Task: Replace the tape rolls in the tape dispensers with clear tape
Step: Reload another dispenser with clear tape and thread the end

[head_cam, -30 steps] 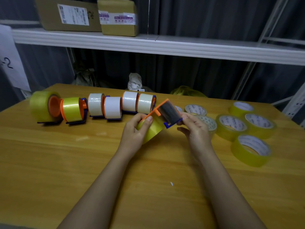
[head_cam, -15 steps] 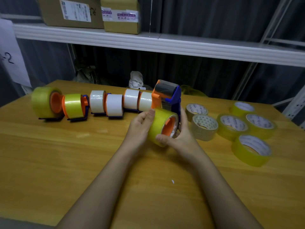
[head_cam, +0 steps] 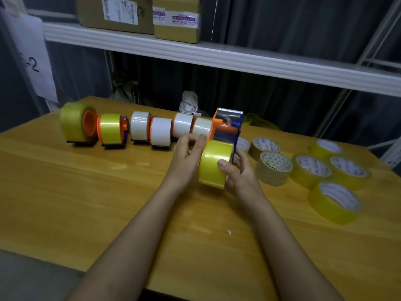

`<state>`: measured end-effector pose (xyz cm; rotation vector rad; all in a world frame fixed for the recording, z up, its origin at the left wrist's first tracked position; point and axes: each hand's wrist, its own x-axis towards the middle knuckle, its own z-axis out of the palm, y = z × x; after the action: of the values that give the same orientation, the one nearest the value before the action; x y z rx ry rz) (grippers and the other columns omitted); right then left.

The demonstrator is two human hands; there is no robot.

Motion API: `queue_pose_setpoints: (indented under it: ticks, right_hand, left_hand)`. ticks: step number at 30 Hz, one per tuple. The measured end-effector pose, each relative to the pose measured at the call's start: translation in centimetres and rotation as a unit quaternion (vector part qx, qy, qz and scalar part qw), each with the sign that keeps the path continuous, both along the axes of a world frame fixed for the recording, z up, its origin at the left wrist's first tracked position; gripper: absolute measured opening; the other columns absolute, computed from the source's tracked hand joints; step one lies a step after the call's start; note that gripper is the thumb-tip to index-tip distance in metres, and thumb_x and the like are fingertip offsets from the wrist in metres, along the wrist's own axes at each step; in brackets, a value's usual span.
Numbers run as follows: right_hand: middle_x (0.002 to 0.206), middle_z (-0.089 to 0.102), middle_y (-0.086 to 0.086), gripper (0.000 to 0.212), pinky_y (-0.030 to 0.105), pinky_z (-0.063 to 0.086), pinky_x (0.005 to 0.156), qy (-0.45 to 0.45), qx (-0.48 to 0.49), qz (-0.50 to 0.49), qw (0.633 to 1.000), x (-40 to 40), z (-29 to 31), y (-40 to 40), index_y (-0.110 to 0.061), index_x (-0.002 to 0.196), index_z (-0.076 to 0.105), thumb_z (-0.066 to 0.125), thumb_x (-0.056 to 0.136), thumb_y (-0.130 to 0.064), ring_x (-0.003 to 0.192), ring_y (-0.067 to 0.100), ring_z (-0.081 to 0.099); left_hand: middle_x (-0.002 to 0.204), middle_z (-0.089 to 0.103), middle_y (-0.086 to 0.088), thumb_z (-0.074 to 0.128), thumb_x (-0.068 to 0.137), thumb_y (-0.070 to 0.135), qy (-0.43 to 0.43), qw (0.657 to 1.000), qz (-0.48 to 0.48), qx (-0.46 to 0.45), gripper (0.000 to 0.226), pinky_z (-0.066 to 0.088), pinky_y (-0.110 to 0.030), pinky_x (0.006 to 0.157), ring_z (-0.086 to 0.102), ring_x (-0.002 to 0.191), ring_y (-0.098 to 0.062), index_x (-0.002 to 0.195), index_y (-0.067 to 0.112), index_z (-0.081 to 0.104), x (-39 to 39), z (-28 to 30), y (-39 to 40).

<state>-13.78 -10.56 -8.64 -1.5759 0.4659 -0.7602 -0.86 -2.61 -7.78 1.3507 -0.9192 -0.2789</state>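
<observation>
Room: dark curtain behind, white shelf (head_cam: 217,59) carrying cardboard boxes (head_cam: 138,14).
Surface: wooden table (head_cam: 86,203).
Far left: row of loaded dispensers (head_cam: 138,131).
Left hand (head_cam: 186,159): fingers curled, pinching at the yellow roll (head_cam: 214,162).
Right hand (head_cam: 240,172): wrapped around that roll, dispenser (head_cam: 226,127) upright.
Advice: probably steady the frame and slide the roll straight off.
Right: loose rolls (head_cam: 310,168) lying flat.

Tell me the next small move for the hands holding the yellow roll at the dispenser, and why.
Probably pull the yellow roll sideways off the orange and blue dispenser. The right hand grips the roll's face with its thumb, the left hand holds its other side, and the roll still sits against the dispenser. Loose rolls wait to the right.
</observation>
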Motion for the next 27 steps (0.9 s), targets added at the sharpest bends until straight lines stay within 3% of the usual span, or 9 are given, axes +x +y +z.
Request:
queue_pose_setpoints:
  ticks: [3, 6, 9, 12, 14, 17, 21, 24, 27]
  right_hand:
    - [0.125, 0.062, 0.001, 0.082, 0.046, 0.051, 0.095, 0.028, 0.027, -0.002, 0.999, 0.3, -0.2, -0.1, -0.031, 0.131, 0.049, 0.070, 0.059, -0.063, 0.114, 0.021, 0.061]
    - [0.123, 0.063, 0.004, 0.086, 0.048, 0.052, 0.095, 0.051, 0.032, 0.011, 0.998, 0.4, -0.2, -0.3, -0.030, 0.134, 0.047, 0.065, 0.059, -0.067, 0.108, 0.023, 0.064]
    - [0.118, 0.067, 0.008, 0.085, 0.048, 0.053, 0.093, 0.066, 0.068, 0.032, 0.995, 0.7, 0.0, 0.1, -0.028, 0.132, 0.050, 0.062, 0.059, -0.070, 0.104, 0.027, 0.067]
    - [0.114, 0.070, 0.005, 0.078, 0.043, 0.054, 0.091, 0.078, 0.108, 0.055, 0.990, 1.3, 0.5, 0.8, -0.023, 0.128, 0.055, 0.066, 0.064, -0.067, 0.103, 0.021, 0.068]
    - [0.109, 0.072, 0.004, 0.063, 0.035, 0.054, 0.085, 0.098, 0.094, 0.085, 0.987, 1.8, 1.3, 1.4, -0.024, 0.117, 0.060, 0.065, 0.071, -0.067, 0.099, 0.017, 0.070]
    - [0.105, 0.073, -0.002, 0.054, 0.026, 0.054, 0.079, 0.128, 0.073, 0.114, 0.982, 2.4, 2.8, 2.3, -0.030, 0.108, 0.061, 0.049, 0.071, -0.067, 0.095, 0.011, 0.070]
    - [0.114, 0.069, 0.000, 0.072, 0.039, 0.053, 0.093, 0.196, 0.032, 0.128, 0.972, 4.1, 4.1, 3.5, -0.033, 0.112, 0.060, 0.037, 0.064, -0.082, 0.105, 0.015, 0.065]
    - [0.102, 0.072, 0.001, 0.077, 0.035, 0.055, 0.084, 0.240, 0.003, 0.123, 0.963, 5.4, 4.3, 3.9, -0.031, 0.104, 0.063, 0.024, 0.067, -0.086, 0.097, 0.015, 0.067]
    - [0.082, 0.072, 0.001, 0.063, 0.031, 0.053, 0.072, 0.232, -0.021, 0.085, 0.969, 6.8, 4.2, 4.1, -0.024, 0.093, 0.065, 0.025, 0.088, -0.072, 0.079, 0.016, 0.068]
  left_hand:
    - [0.108, 0.056, 0.001, 0.044, 0.082, 0.073, 0.038, 0.997, -0.040, 0.058, 0.054, 0.046, -0.029, 0.086, 0.056, 0.104, -0.019, 0.109, 0.027, 0.046, -0.2, 0.1, 0.2]
    - [0.114, 0.063, 0.004, 0.033, 0.078, 0.080, 0.063, 0.990, -0.074, 0.100, 0.072, 0.047, -0.032, 0.092, 0.061, 0.108, -0.014, 0.122, 0.025, 0.052, -0.5, 0.4, 0.9]
    - [0.117, 0.063, 0.008, 0.032, 0.084, 0.075, 0.068, 0.983, -0.117, 0.121, 0.061, 0.048, -0.027, 0.094, 0.061, 0.107, -0.003, 0.120, 0.032, 0.056, -0.7, 0.3, 2.3]
    - [0.137, 0.051, 0.006, 0.047, 0.073, 0.084, 0.091, 0.974, -0.134, 0.156, 0.072, 0.040, -0.039, 0.107, 0.050, 0.125, -0.012, 0.132, 0.042, 0.048, -0.7, -0.1, 3.8]
    - [0.135, 0.051, 0.007, 0.052, 0.073, 0.079, 0.077, 0.975, -0.139, 0.159, 0.071, 0.043, -0.029, 0.101, 0.051, 0.122, -0.009, 0.133, 0.042, 0.046, -0.5, 0.3, 4.6]
    - [0.115, 0.061, 0.020, 0.053, 0.086, 0.054, 0.072, 0.977, -0.127, 0.156, 0.041, 0.045, -0.010, 0.079, 0.060, 0.101, 0.007, 0.124, 0.039, 0.050, 0.0, 1.8, 5.8]
    - [0.114, 0.065, 0.013, 0.052, 0.089, 0.054, 0.070, 0.980, -0.069, 0.173, 0.038, 0.046, -0.023, 0.087, 0.061, 0.105, -0.005, 0.121, 0.035, 0.058, 1.3, 2.8, 7.2]
    - [0.113, 0.066, 0.005, 0.054, 0.086, 0.059, 0.095, 0.979, -0.018, 0.182, 0.038, 0.047, -0.029, 0.093, 0.062, 0.104, -0.012, 0.111, 0.031, 0.061, 2.6, 3.0, 8.6]
    - [0.113, 0.064, 0.001, 0.052, 0.082, 0.066, 0.125, 0.973, 0.024, 0.195, 0.051, 0.046, -0.037, 0.097, 0.060, 0.103, -0.015, 0.114, 0.026, 0.058, 4.2, 3.3, 10.4]
